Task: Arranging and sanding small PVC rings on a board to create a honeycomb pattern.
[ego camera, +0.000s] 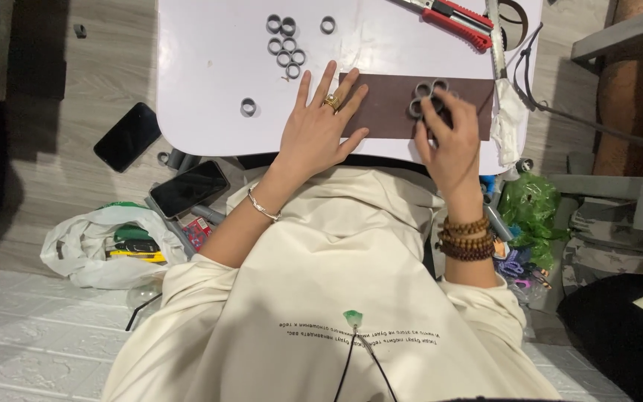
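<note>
Your left hand [320, 128] is lying spread flat on the brown sheet [403, 104] while your right hand [448, 141] is pinching the ring cluster [427, 95] there; loose grey rings [286, 46] are waiting on the tabletop [210, 67].

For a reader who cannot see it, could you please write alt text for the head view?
A person's left hand lies flat on a brown sheet on a white table, while the right hand presses a cluster of grey rings on the sheet. More loose grey rings and a red utility knife lie farther back.
</note>
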